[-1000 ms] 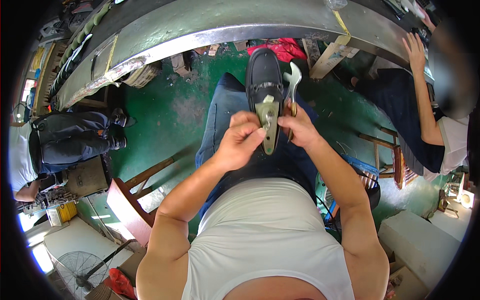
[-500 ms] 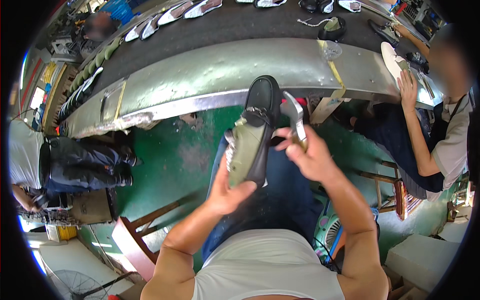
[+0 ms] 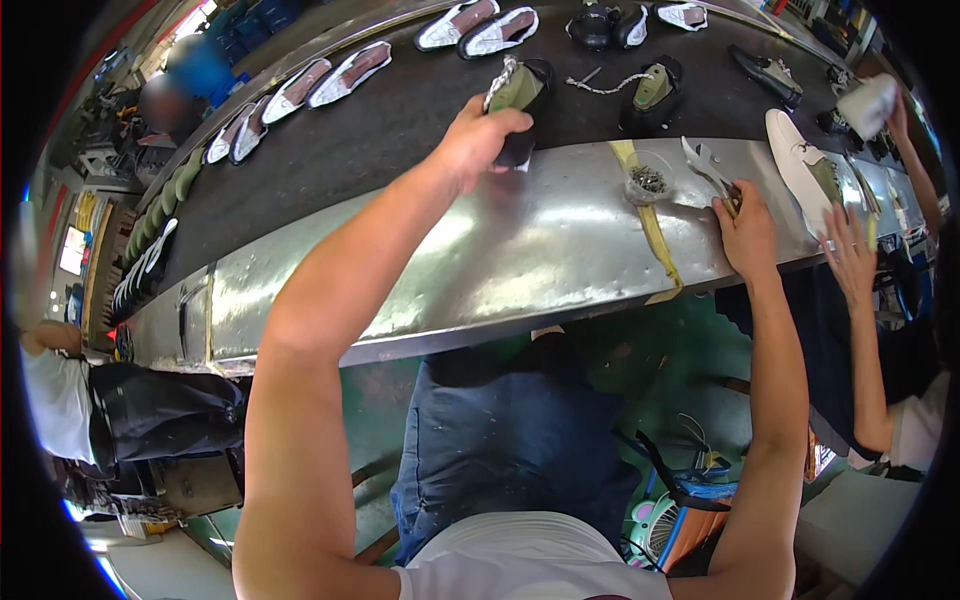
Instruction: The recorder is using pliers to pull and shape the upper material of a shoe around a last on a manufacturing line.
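Observation:
My left hand reaches forward over the dark belt. It grips a black shoe on an olive-green last, with a braided cord at the far end. My fingers hide part of the shoe, which is at the belt's near side. At the right, my right hand is closed round the handle of metal pincers. The pincers' head lies over the metal ledge, beside a clear cup of small metal pieces. Another black shoe on a green last rests on the belt, its cord trailing left.
White-lined shoes stand along the belt. A yellow strip crosses the ledge. At the right, a co-worker's hand is near a pale shoe. Another person is at the left. A small fan is below.
My left hand has carried the shoe from above my lap forward to the belt. My right hand has moved right with the pincers onto the ledge. The view has shifted toward the belt.

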The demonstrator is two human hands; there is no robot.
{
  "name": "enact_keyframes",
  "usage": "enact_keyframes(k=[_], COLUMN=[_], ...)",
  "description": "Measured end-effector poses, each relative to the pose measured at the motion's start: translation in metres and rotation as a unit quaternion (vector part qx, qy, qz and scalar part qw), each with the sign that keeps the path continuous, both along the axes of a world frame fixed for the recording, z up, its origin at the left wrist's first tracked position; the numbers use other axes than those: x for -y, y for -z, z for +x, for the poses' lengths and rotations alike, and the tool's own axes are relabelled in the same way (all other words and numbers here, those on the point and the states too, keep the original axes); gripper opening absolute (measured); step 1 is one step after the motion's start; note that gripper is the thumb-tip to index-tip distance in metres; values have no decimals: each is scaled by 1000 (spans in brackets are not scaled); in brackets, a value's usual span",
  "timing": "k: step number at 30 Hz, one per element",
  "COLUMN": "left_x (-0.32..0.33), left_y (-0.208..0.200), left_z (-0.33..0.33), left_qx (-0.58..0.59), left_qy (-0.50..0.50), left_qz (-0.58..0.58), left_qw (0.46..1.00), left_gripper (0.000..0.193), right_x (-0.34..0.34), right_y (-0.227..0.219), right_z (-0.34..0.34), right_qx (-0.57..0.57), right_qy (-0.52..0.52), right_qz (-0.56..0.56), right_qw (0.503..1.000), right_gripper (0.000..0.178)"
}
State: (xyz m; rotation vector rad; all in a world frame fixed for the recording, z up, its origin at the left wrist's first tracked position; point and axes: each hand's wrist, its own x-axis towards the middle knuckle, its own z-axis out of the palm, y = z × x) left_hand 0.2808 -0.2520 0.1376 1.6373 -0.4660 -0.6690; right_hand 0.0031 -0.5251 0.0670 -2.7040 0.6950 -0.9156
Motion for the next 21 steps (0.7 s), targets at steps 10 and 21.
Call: enact_keyframes(k=[10, 21], left_x=[103, 73], left_y=[70, 76], left_z=[118, 345], left_qx=[204, 302], left_qy=[35, -286], left_qz=[9, 141], left_qw=[978, 898], left_gripper=[74, 79], right_x=[0, -4], right_y=[-9, -1], right_z=[4, 2], right_qx=[-35, -60], right_qy=[43, 83], right_qz=[56, 94], right_qw=[997, 990], right_gripper=[38, 37])
